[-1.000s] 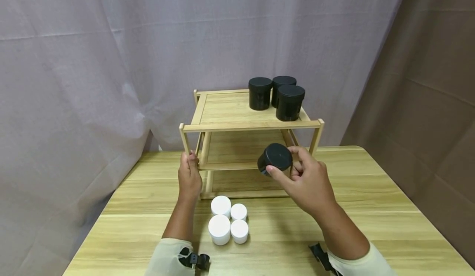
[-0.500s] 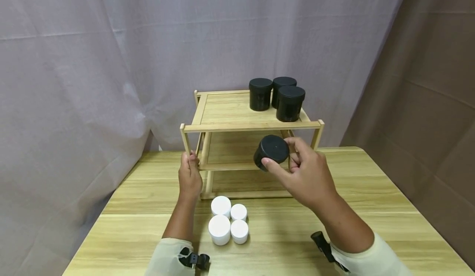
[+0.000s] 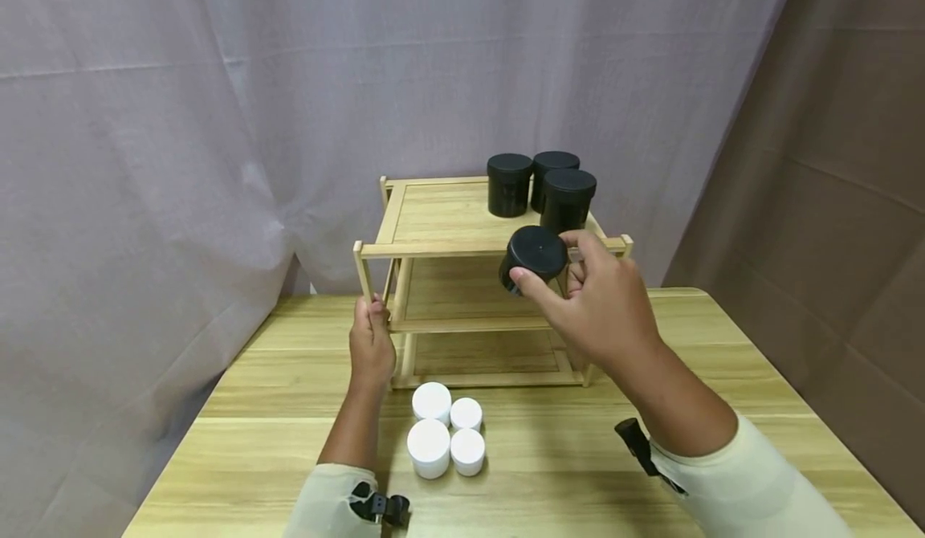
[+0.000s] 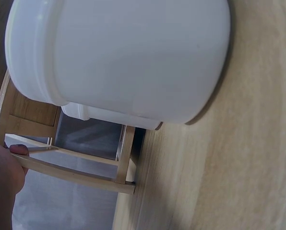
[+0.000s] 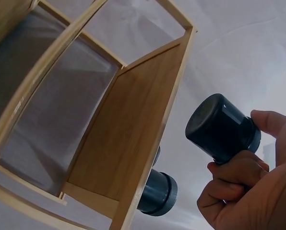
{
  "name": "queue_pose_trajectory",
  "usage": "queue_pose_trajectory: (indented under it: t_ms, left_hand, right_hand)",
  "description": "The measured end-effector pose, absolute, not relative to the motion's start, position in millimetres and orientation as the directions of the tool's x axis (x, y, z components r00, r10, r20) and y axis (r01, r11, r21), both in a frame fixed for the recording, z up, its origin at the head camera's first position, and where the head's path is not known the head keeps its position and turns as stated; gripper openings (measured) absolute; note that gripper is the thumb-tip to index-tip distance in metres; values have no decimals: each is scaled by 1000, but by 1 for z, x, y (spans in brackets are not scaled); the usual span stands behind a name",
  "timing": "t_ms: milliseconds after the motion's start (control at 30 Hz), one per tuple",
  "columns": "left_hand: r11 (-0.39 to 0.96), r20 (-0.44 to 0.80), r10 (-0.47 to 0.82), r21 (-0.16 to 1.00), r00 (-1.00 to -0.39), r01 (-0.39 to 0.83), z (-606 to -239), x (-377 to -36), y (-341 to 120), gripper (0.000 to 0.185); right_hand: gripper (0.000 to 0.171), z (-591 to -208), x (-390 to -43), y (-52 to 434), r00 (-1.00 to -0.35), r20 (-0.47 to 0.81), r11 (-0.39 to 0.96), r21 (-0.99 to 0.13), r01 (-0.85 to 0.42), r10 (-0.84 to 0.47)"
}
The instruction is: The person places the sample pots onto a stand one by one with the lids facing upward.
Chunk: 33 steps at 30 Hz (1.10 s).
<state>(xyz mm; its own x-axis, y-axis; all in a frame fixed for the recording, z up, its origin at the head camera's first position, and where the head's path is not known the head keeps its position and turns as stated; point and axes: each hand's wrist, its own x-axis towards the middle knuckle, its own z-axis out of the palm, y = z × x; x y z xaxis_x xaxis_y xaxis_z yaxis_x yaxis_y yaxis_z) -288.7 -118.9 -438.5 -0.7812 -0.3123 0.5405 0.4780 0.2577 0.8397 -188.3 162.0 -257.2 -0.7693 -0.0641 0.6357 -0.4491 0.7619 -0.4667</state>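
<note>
My right hand (image 3: 603,301) pinches a black lidded jar (image 3: 536,253) between thumb and fingers, held tilted in front of the rack's top front rail. In the right wrist view the same jar (image 5: 222,127) shows its base, apart from the shelf. Three more black jars stand upright at the right of the top shelf (image 3: 441,209). My left hand (image 3: 371,341) grips the front left post of the wooden three-tier rack (image 3: 433,325). In the left wrist view, its fingers (image 4: 19,149) curl round that post, and a large white jar (image 4: 133,57) fills the upper part.
Several white lidded jars (image 3: 429,446) stand close together on the wooden table (image 3: 253,442), in front of the rack and right of my left forearm. A grey curtain (image 3: 325,80) hangs behind, and a brown one (image 3: 817,225) hangs on the right.
My right hand has raised the black jar from in front of the middle shelf to the height of the top shelf's front rail. The left hand has stayed on the post.
</note>
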Motion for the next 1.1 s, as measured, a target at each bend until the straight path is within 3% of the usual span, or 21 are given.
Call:
queue_pose_trajectory:
  t_ms: [400,633,867,1100]
  left_hand:
    - [269,551,-328,833,-767,484,-438,-289,-115,60]
    - [284,571,-319,819,-757,498,-438,-289,-115,65]
    - [297,581,-322,812,-748,503,-440,-289,-115,60]
    - [283,560,-311,826,-768,488,-439,-289,-116,59]
  right_hand:
    - [64,-238,-214,157,-741,666,805,-393,-444,-84]
    - [72,-225,-226,158,-779,621,843,-373,-387,-83]
    - [80,-214,-238,156,-783,606,884,-280,-374,-139]
    - [79,-211,-249,157,-807,571,908,-244,-341,-150]
